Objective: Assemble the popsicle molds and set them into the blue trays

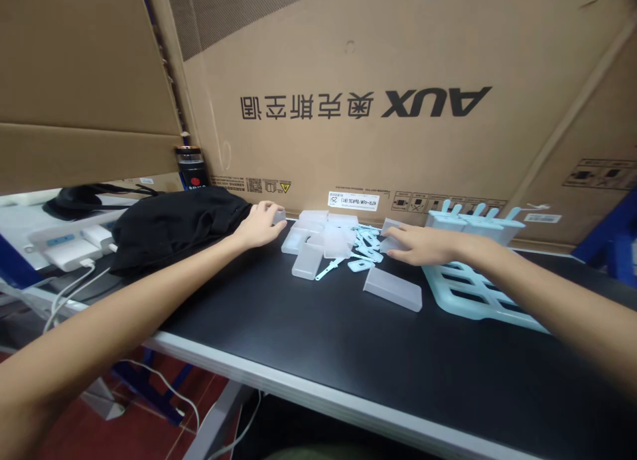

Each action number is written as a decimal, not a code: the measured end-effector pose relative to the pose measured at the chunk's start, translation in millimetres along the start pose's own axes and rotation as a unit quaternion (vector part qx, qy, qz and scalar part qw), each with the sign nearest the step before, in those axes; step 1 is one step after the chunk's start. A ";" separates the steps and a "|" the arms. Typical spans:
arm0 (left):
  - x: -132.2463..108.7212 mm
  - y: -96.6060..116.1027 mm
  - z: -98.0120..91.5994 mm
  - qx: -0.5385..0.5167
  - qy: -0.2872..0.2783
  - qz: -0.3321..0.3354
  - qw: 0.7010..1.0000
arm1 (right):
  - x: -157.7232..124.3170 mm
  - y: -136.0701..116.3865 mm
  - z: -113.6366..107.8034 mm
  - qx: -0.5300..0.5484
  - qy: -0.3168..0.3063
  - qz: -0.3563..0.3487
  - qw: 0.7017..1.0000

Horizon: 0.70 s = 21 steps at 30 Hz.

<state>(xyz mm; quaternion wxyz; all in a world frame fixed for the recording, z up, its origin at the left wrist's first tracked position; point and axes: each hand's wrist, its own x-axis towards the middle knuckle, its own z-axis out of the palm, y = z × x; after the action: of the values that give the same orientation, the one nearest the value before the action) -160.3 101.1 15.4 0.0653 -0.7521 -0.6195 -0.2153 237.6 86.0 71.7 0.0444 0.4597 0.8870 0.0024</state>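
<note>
My left hand (261,225) is closed on a translucent plastic mold (279,216) beside the black cloth. My right hand (415,243) has its thumb and fingers round another translucent mold (390,243). Between the hands lies a pile of translucent molds (326,234), with light-blue sticks (367,244) at its right. A single mold (394,289) rests nearer the front. Under and beyond my right forearm stands a light-blue rack (450,294), where several molds with blue sticks (478,220) are upright.
A black cloth bag (179,228) lies on the left of the black table (298,334). White chargers and cables (74,251) are at the far left, a black jar (192,169) behind. A large cardboard box (318,148) stands along the back.
</note>
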 end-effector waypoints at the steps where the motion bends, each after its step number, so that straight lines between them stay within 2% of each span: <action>1: 4.3 -4.7 2.6 0.009 0.004 -0.029 1.000 | 3.9 2.7 2.7 -0.008 -0.010 0.006 1.000; 4: 14.6 -17.8 12.3 0.013 -0.012 -0.057 0.998 | 10.5 3.5 5.6 -0.039 0.010 0.001 0.999; 7: 20.4 -25.6 20.7 0.005 -0.031 -0.043 0.999 | 13.5 -4.4 3.6 -0.036 0.058 -0.057 0.996; 10: 23.1 -25.6 22.9 -0.002 -0.033 -0.028 0.999 | 17.7 -14.5 3.9 -0.022 0.064 -0.103 0.992; 15: 28.8 -15.6 19.1 -0.003 -0.010 -0.012 1.000 | 27.6 -22.3 10.3 -0.071 0.081 -0.080 0.991; 21: 34.4 -13.3 16.7 -0.023 -0.014 0.025 0.999 | 37.2 -22.5 9.6 -0.097 0.058 -0.051 0.992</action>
<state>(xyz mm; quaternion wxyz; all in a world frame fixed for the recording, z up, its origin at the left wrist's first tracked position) -164.2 141.3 12.1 0.0447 -0.7718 -0.5959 -0.2175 198.7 102.9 58.3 0.0374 0.4062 0.9060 0.1132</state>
